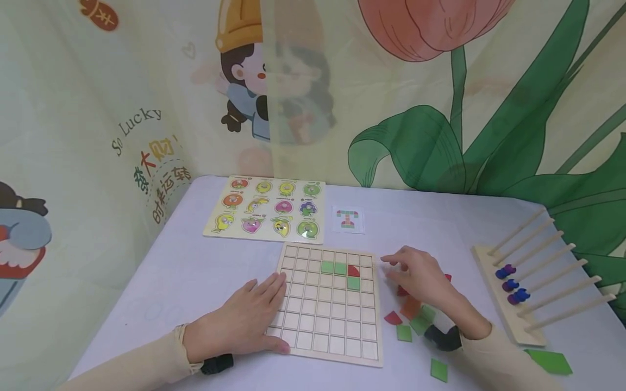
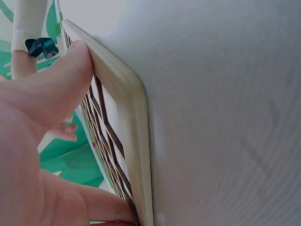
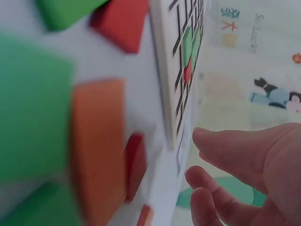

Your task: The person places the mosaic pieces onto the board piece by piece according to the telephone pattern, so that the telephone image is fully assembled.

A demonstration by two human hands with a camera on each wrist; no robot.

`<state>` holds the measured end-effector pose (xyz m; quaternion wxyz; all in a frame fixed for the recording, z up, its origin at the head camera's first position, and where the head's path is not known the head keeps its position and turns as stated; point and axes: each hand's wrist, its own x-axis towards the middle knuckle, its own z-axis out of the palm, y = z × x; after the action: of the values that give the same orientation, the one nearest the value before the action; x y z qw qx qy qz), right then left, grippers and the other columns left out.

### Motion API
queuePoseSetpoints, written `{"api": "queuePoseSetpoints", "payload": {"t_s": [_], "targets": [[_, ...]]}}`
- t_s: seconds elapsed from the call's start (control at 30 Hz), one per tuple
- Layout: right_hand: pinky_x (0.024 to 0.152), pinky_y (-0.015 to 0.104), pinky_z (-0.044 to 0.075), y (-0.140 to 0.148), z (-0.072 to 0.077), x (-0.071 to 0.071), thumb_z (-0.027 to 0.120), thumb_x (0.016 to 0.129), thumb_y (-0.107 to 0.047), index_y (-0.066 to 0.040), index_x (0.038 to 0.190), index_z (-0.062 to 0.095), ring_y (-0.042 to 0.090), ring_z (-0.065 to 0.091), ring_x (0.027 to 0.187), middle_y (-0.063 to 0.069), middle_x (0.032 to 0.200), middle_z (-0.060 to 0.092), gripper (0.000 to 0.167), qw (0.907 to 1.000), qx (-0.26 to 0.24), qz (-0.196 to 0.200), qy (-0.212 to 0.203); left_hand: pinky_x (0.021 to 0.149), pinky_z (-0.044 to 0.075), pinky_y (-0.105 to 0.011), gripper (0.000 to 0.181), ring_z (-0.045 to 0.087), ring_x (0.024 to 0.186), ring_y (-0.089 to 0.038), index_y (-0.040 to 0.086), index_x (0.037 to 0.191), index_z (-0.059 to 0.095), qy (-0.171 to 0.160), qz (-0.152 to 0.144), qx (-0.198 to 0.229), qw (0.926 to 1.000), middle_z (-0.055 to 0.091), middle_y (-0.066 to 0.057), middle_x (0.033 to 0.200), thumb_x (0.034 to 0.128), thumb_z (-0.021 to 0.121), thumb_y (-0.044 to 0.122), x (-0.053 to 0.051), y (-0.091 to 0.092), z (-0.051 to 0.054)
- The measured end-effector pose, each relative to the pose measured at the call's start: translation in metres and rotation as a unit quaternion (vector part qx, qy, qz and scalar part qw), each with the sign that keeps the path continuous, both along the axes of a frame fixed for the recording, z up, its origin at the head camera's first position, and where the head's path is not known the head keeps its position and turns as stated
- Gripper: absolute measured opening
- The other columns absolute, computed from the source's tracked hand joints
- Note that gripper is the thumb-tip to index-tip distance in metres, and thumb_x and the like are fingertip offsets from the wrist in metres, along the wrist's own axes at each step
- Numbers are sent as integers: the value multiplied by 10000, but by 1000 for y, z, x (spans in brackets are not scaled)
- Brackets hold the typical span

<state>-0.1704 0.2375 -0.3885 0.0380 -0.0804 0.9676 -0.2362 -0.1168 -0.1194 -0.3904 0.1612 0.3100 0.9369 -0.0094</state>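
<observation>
A wooden grid board (image 1: pixel 325 339) lies on the table, holding two green squares (image 1: pixel 334 267), a red quarter-round piece (image 1: pixel 353 270) and another green square (image 1: pixel 354 283) in its upper part. My left hand (image 1: pixel 244 317) rests along the board's left edge, fingers extended and thumb on the lower corner. Just right of the board, my right hand (image 1: pixel 423 277) hovers above loose pieces. In the right wrist view its thumb (image 3: pixel 235 146) and fingers are apart, with nothing between them. Beneath it lie an orange piece (image 1: pixel 410 308), red pieces (image 1: pixel 393 318) and green pieces (image 1: pixel 404 333).
Behind the board lie a fruit picture board (image 1: pixel 266 209) and a small pattern card (image 1: pixel 348 219). A wooden peg rack (image 1: pixel 508 304) with blue and purple beads stands at right, a green piece (image 1: pixel 550 361) near it. Another green square (image 1: pixel 439 370) lies toward the front.
</observation>
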Motion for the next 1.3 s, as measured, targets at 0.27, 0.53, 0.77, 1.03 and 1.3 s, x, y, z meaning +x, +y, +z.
{"api": "queuePoseSetpoints", "payload": {"t_s": [0.27,0.53,0.77,1.03,1.3], "targets": [[591,258,482,37,-7,14,815,860,-172,-67,1240,747,203,558,841,104,1032,714,400,9991,244,-355,-40,1200,342,-572,1144,247,1590,-284,9,1578,353,-18,43,-50,10000,256,-142,1705,814,590,827,0,0,1],[597,209,449,65,-11,31,836,842,-171,-65,1160,782,170,537,803,65,961,712,340,9984,425,-381,-67,1200,338,-581,1143,248,1590,-288,3,1577,352,17,47,8,10000,258,-143,1705,814,602,817,0,0,2],[612,172,476,75,-14,45,865,813,-188,-111,1128,801,144,548,799,20,943,692,331,9982,476,-305,-221,1204,328,-587,1148,236,1593,-287,5,1578,349,-72,82,6,9999,251,-142,1707,809,608,817,0,1,1],[589,173,474,77,-19,52,873,801,-152,-75,1193,772,144,545,786,20,916,682,413,9982,422,-419,-80,1201,332,-589,1153,237,1593,-285,6,1579,349,-45,49,-28,10000,247,-141,1709,807,601,824,0,1,0],[607,171,501,78,-20,56,868,804,-129,-90,1184,780,144,553,778,15,901,656,391,9978,430,-500,-107,1195,346,-579,1161,249,1589,-287,-2,1575,352,-1,17,-22,10000,256,-147,1704,800,612,823,0,2,0]]}}
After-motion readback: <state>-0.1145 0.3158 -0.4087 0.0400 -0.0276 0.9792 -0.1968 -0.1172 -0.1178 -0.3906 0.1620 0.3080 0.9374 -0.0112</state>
